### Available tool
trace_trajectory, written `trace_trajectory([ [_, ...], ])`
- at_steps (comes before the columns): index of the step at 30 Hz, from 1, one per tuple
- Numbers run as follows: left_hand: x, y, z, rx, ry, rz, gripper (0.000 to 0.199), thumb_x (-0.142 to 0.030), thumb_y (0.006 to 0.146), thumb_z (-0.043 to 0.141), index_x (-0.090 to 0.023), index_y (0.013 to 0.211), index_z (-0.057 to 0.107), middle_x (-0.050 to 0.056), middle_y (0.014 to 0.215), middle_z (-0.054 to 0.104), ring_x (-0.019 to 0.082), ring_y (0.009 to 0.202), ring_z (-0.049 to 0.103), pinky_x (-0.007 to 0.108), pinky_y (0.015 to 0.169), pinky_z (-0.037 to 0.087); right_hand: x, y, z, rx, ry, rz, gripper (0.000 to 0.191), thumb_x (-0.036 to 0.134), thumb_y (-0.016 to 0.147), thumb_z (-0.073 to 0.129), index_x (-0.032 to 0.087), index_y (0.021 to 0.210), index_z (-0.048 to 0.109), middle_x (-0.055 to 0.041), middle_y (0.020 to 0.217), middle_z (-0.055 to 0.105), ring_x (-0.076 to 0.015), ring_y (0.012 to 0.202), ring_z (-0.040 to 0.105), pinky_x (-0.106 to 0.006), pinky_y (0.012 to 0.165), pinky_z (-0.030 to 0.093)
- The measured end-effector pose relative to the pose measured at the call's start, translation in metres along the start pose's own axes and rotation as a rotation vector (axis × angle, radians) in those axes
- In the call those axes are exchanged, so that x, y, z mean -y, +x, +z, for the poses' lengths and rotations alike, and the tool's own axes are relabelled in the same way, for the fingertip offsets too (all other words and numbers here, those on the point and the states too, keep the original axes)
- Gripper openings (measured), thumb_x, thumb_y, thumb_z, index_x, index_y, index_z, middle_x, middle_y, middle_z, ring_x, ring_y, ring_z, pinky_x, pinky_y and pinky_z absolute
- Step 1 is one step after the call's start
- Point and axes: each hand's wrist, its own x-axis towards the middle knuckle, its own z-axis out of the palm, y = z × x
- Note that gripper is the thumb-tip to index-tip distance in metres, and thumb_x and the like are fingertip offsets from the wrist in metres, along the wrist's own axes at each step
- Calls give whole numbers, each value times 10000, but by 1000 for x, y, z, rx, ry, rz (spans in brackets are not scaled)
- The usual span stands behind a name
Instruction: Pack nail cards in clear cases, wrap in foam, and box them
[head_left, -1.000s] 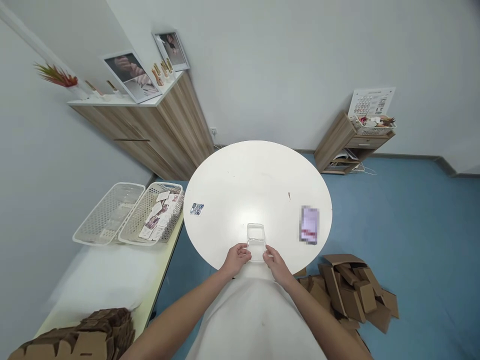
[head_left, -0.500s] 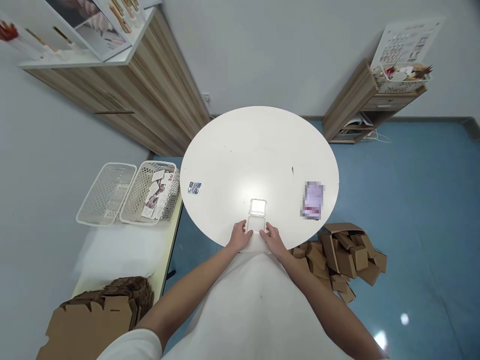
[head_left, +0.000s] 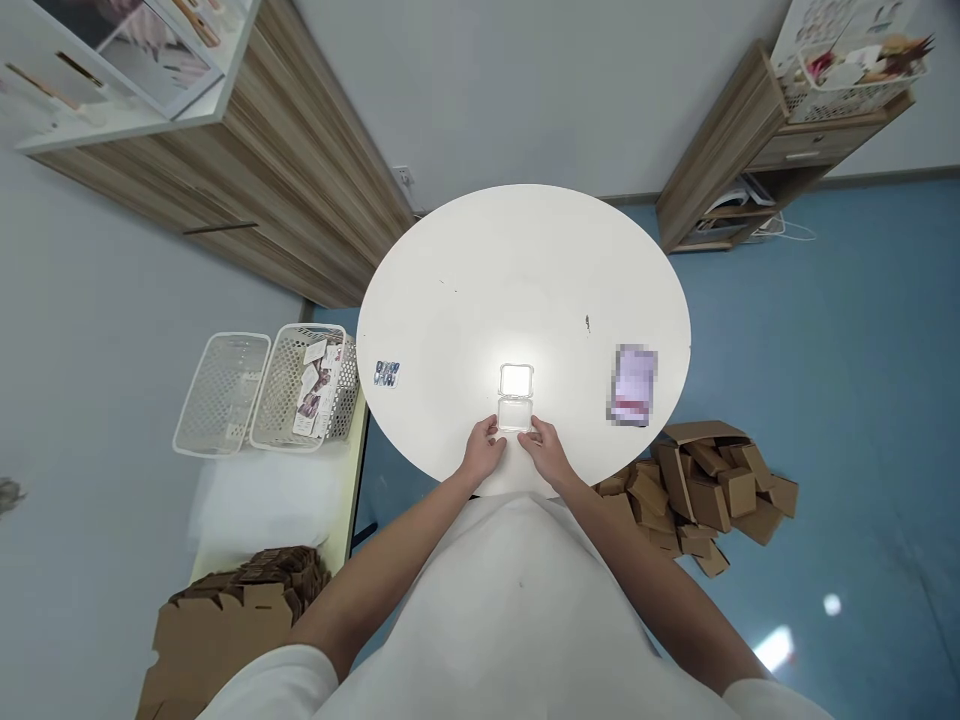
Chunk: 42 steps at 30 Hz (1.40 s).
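A small clear plastic box (head_left: 515,414) lies opened out on the white table, its lid half folded back on the side away from me. My left hand (head_left: 484,450) is at the box's near left corner, with thumb and fingers closed on its edge. At the near right corner, my right hand (head_left: 547,453) grips the box in the same way. Nothing shows inside the box, though glare whitens the far half. Farther left on the table is a small sheet of blue, glossy pieces (head_left: 387,374). A blurred purple item (head_left: 634,385) lies to the right.
The oval white table (head_left: 450,240) stands before me. Two white baskets (head_left: 304,390) sit on a side table at left, near stacked flat cardboard (head_left: 217,640). Small cardboard boxes (head_left: 709,490) heap on the floor at right. Wooden cabinets (head_left: 300,170) stand behind.
The clear box and both hands have moved a little farther from my body across the table. The view has shifted slightly. The blue sheet and the purple item stay in place on the table.
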Motion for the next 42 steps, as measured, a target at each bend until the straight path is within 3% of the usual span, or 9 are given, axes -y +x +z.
trace_trajectory([
  [13, 2, -1, -4, 59, -38, -21, 528, -110, 707, 550, -203, 1211, 424, 99, 1236, 457, 184, 1135, 440, 351, 952, 364, -8, -2, 8, -1, 15, 31, 611, 431, 714, 523, 273, 1280, 356, -55, 1216, 373, -195, 1077, 450, -324, 889, 437],
  [18, 10, 0, -6, 103, -75, 6, 536, -104, 698, 559, -201, 1207, 423, 104, 1248, 450, 187, 1146, 435, 363, 960, 361, -12, -2, 10, -37, -43, 18, 611, 428, 711, 519, 257, 1274, 353, -61, 1222, 368, -193, 1063, 460, -315, 884, 437],
  [21, 16, -1, -15, 150, -39, 45, 526, -122, 712, 553, -199, 1213, 415, 105, 1233, 458, 193, 1140, 441, 361, 945, 381, -12, -4, 13, -125, -104, -1, 606, 415, 720, 503, 237, 1274, 333, -80, 1224, 368, -204, 1050, 458, -332, 855, 447],
  [24, 20, 0, -43, 157, 102, 161, 467, -165, 741, 532, -208, 1194, 427, 94, 1205, 466, 196, 1103, 464, 330, 883, 434, -6, -9, 21, -298, -237, -81, 589, 376, 733, 486, 210, 1270, 312, -104, 1229, 373, -238, 1092, 410, -397, 890, 407],
  [27, 23, 9, -92, 86, 178, 237, 381, -169, 752, 505, -219, 1129, 473, 79, 1198, 452, 209, 1082, 466, 322, 836, 453, 7, -10, 41, -359, -377, -206, 536, 331, 752, 454, 204, 1255, 317, -109, 1225, 381, -258, 1137, 357, -457, 936, 340],
  [31, 25, 38, -172, -90, 331, 278, 334, -209, 763, 483, -209, 1096, 493, 83, 1152, 467, 212, 1069, 472, 333, 812, 457, 29, 2, 85, -206, -495, -313, 510, 300, 763, 436, 207, 1250, 320, -96, 1208, 406, -249, 1123, 370, -451, 931, 344],
  [35, 22, 79, -238, -142, 498, 285, 422, -255, 747, 519, -184, 1158, 452, 101, 1165, 444, 247, 1089, 456, 363, 872, 412, 49, 32, 139, -23, -613, -298, 537, 285, 755, 454, 214, 1267, 308, -79, 1193, 423, -242, 1117, 375, -426, 932, 351],
  [38, 17, 108, -262, -79, 592, 287, 548, -255, 723, 561, -164, 1231, 377, 119, 1195, 407, 251, 1054, 475, 344, 839, 418, 65, 60, 177, 81, -715, -309, 543, 278, 742, 485, 208, 1258, 332, -80, 1181, 432, -253, 1121, 366, -420, 942, 335],
  [42, 12, 132, -266, 26, 707, 277, 716, -232, 668, 631, -168, 1292, 287, 127, 1177, 391, 257, 995, 500, 310, 755, 428, 83, 93, 219, 123, -790, -333, 573, 279, 735, 522, 216, 1267, 318, -82, 1184, 428, -251, 1101, 378, -401, 923, 346],
])
